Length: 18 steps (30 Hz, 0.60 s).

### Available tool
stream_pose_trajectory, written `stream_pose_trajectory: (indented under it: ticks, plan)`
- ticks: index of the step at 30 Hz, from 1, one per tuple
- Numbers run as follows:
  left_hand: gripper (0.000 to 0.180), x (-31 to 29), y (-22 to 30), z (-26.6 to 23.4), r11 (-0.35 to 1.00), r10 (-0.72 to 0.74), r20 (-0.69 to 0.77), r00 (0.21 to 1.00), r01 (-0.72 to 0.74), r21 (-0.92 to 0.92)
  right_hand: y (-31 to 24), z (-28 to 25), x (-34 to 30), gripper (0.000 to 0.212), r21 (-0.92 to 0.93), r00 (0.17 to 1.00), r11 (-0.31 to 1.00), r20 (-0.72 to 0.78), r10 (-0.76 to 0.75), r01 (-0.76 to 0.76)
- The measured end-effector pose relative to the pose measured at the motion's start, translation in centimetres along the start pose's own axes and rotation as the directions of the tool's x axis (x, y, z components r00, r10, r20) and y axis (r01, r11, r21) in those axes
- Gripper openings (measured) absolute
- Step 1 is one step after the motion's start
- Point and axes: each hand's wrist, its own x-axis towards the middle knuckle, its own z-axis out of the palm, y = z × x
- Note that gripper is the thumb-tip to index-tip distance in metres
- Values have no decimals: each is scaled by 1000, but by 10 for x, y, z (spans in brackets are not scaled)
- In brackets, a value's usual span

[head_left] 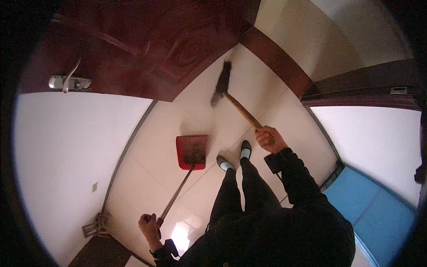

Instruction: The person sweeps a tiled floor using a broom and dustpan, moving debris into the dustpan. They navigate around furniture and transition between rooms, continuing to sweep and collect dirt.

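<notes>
My right hand [269,139] is closed around the wooden handle of a broom [242,109]. The broom's dark bristle head [223,80] is over the tiled floor near the dark red door, slightly blurred. At the lower left, my left hand [150,226] grips the top of a long metal handle [177,196]. That handle runs down to a red dustpan [179,151], which sits on the floor left of my feet. Some dark debris seems to lie in the pan, too dim to make out.
A dark red door [133,49] with a metal lever handle [69,82] stands at the far left. White walls [75,147] flank the pale tiled floor [147,164]. A small wooden stool-like object [97,226] is by the left wall. Blue panels [373,204] lie at the right.
</notes>
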Motion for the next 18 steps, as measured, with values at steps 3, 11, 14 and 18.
stream_pose_trajectory:
  ticks: [3,11,14,18]
  plan:
    - [26,0,10,1,973,-218,51,975,221,-71,-25,18,40,10,222,968,966,238,77,-131]
    - [22,-9,28,8,994,-39,136,990,52,-94,-65,-27,80,16,157,993,984,95,71,-86]
    - [22,-3,32,8,993,113,149,982,-116,14,-34,-51,29,19,156,996,986,47,-73,65]
    - [23,-2,26,9,998,-3,229,973,-12,66,12,-65,-75,17,-152,938,954,-199,-285,258]
